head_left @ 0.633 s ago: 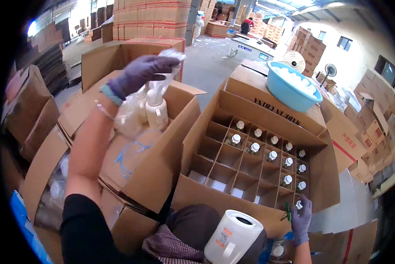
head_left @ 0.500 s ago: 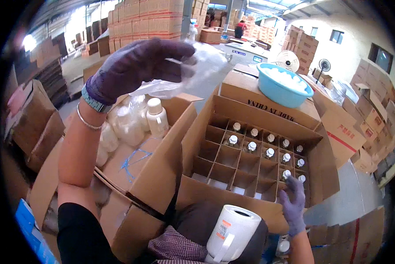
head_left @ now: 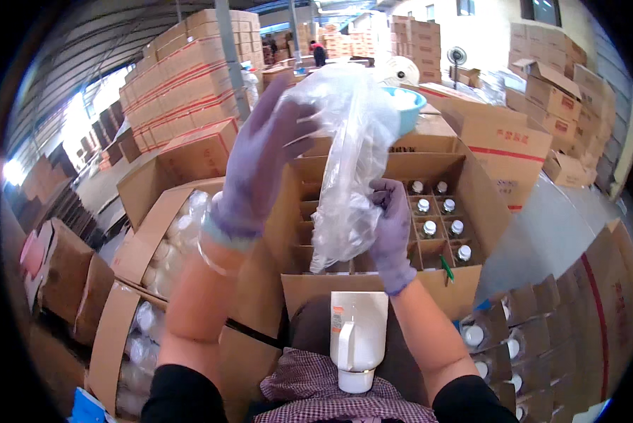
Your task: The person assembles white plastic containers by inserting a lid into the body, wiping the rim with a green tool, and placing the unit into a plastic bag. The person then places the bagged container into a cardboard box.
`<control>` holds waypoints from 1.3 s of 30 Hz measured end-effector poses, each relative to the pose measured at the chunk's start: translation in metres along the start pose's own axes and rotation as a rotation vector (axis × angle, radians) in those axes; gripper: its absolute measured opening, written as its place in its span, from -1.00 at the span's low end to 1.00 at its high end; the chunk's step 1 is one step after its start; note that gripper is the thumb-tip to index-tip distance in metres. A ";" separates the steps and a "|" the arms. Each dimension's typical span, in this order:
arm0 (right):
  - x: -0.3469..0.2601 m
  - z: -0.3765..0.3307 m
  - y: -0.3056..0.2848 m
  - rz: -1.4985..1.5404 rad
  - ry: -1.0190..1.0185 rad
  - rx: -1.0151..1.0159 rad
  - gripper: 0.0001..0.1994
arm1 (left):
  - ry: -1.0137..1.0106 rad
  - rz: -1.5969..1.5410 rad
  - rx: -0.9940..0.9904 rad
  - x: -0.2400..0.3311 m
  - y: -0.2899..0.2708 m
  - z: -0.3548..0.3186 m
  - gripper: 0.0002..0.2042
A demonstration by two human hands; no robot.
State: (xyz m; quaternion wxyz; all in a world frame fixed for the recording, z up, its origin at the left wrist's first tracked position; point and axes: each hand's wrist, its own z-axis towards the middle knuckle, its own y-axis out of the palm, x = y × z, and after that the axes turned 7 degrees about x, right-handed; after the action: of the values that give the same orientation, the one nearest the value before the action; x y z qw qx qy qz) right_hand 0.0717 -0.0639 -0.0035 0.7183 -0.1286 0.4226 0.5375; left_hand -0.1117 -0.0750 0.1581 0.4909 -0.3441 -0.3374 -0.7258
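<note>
A crumpled clear plastic bag (head_left: 355, 155) hangs above the divided carton (head_left: 482, 211). My right hand (head_left: 392, 236), in a purple-grey glove, pinches its lower part. My gloved left hand (head_left: 260, 158) is beside the bag's upper left, its fingers spread and slightly blurred, some of them against the plastic. On my lap a white plastic jug (head_left: 369, 324) with a side handle rests upside down, its cap toward me. Several white-capped bottles (head_left: 429, 228) stand in the carton's compartments; the bag and my right hand hide others.
Left is an open carton with white jugs (head_left: 165, 261); below it, bagged bottles (head_left: 144, 352). A blue basin (head_left: 409, 109) stands beyond the divided carton. At lower right are more capped bottles (head_left: 475, 335). Stacked cartons (head_left: 182, 92) and a fan (head_left: 457, 56) stand farther back.
My right hand has risen from the carton's right side and taken hold of the bag. My left hand has moved right and its fingers have spread. The jug stands more upright in view.
</note>
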 end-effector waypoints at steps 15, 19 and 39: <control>0.099 -0.024 -0.104 -0.804 -0.087 -0.319 -0.78 | -0.293 -0.168 0.569 -0.255 -0.073 -0.112 -0.73; 0.156 -0.078 -0.154 -0.863 -0.196 -0.638 -0.78 | -0.419 -0.224 0.398 -0.294 -0.053 -0.163 -0.77; -0.079 -0.244 -0.203 -0.545 -0.027 -0.176 0.04 | -0.306 0.264 -0.058 -0.156 0.067 -0.240 -0.59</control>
State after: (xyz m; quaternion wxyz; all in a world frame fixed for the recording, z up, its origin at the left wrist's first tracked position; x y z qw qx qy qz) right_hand 0.1306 -0.3512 -0.1484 0.8279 -0.2919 0.3145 0.3611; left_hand -0.0453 -0.2186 -0.0899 0.5146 -0.5055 -0.3391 -0.6039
